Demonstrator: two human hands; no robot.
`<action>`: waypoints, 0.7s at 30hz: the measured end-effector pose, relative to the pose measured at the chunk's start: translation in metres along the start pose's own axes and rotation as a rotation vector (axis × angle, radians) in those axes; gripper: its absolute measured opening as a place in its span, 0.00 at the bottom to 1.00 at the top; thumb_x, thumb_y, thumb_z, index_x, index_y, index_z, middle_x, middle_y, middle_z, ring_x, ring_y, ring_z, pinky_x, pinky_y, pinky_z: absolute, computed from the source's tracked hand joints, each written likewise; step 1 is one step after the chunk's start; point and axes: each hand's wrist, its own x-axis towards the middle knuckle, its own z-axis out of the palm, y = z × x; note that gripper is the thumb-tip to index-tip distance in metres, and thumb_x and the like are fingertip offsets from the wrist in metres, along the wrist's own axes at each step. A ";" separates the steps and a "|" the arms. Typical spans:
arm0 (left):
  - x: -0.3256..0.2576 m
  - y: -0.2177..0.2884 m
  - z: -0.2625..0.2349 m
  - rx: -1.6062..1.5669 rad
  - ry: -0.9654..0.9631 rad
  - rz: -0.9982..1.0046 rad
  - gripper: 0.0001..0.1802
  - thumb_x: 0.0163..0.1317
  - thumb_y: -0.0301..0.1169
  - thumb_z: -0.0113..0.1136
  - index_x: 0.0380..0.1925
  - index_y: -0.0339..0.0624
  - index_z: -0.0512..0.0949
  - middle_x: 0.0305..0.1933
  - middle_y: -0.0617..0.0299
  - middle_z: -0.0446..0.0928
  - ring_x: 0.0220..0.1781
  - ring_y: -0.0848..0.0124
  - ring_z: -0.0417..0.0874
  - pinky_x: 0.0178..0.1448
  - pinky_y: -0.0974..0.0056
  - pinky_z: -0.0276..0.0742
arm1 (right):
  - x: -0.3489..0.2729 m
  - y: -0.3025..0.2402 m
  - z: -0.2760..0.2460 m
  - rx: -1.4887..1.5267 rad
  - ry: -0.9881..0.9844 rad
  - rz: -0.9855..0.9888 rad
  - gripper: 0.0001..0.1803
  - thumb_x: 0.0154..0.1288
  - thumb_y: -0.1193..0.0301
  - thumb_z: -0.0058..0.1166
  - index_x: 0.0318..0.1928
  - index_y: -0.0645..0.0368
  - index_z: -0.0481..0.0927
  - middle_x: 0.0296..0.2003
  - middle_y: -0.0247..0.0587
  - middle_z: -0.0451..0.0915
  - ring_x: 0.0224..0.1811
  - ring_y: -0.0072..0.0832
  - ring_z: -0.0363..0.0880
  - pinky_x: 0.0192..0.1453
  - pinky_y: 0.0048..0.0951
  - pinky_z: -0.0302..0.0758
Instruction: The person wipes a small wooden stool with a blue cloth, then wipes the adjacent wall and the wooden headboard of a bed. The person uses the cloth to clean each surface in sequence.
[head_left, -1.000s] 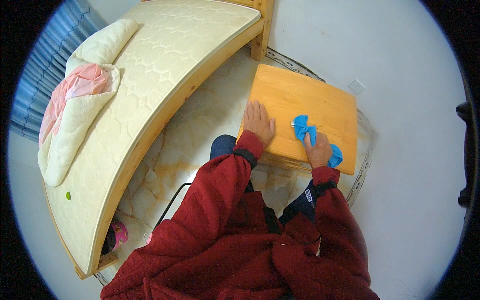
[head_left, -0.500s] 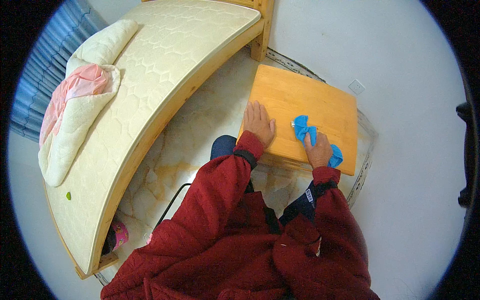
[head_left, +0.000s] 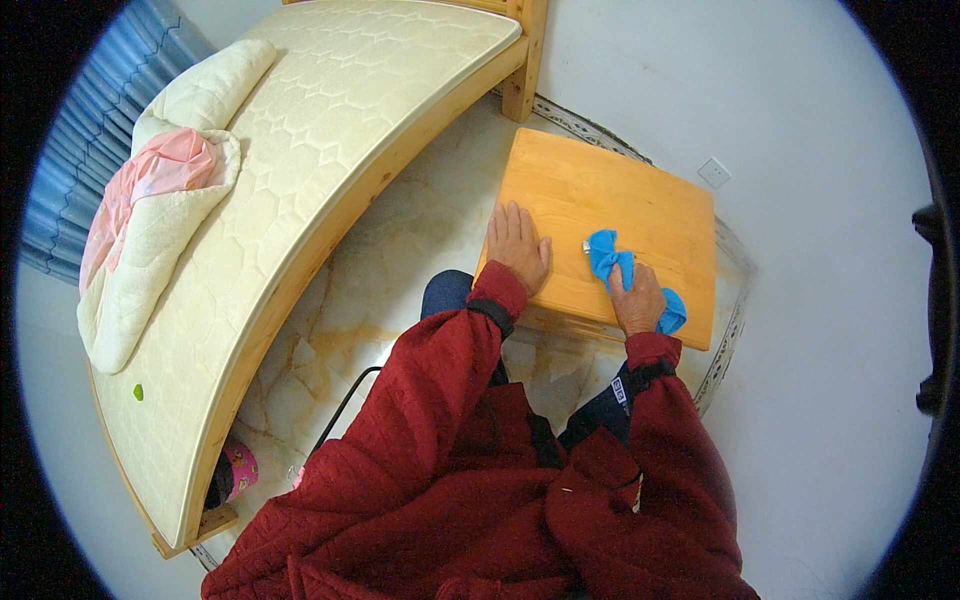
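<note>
A small wooden table [head_left: 580, 175] with a smooth light-brown top stands in front of me. My left hand [head_left: 517, 247] lies flat on its left edge, fingers stretched out and holding nothing. Over on the right part of the top, my right hand [head_left: 637, 300] is closed on a blue cloth [head_left: 603, 252]. One bunched end of the cloth, with a small white tag, pokes out beyond the fingers; the other end shows beside the wrist. The underside of the right hand and the cloth beneath it are hidden.
To the left is a bed with a cream mattress [head_left: 330, 110]. A folded white quilt [head_left: 165, 235] with a pink cloth [head_left: 170, 165] lies on it, near a small green object [head_left: 138, 392]. Blue curtains [head_left: 90, 140] hang behind. A white wall [head_left: 820, 300] with a socket [head_left: 714, 172] borders the table's right.
</note>
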 end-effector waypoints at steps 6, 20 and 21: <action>0.001 0.000 0.006 -0.009 0.025 -0.012 0.35 0.65 0.45 0.44 0.61 0.24 0.62 0.68 0.36 0.57 0.72 0.41 0.51 0.75 0.46 0.43 | 0.000 0.003 0.004 -0.002 -0.040 0.033 0.18 0.60 0.56 0.56 0.29 0.59 0.75 0.26 0.49 0.75 0.30 0.48 0.77 0.31 0.46 0.73; -0.008 -0.001 -0.002 -0.066 -0.064 -0.020 0.44 0.62 0.55 0.48 0.62 0.23 0.59 0.70 0.32 0.51 0.73 0.39 0.47 0.75 0.46 0.42 | -0.009 0.028 0.006 0.010 -0.074 -0.105 0.18 0.62 0.59 0.57 0.33 0.64 0.72 0.32 0.54 0.73 0.36 0.50 0.73 0.37 0.47 0.69; -0.008 -0.001 -0.001 -0.029 -0.103 -0.039 0.44 0.62 0.55 0.48 0.62 0.23 0.59 0.70 0.32 0.50 0.73 0.39 0.46 0.75 0.46 0.41 | -0.009 0.037 0.008 -0.036 -0.075 -0.100 0.19 0.62 0.59 0.57 0.33 0.65 0.72 0.31 0.54 0.73 0.36 0.51 0.72 0.38 0.47 0.69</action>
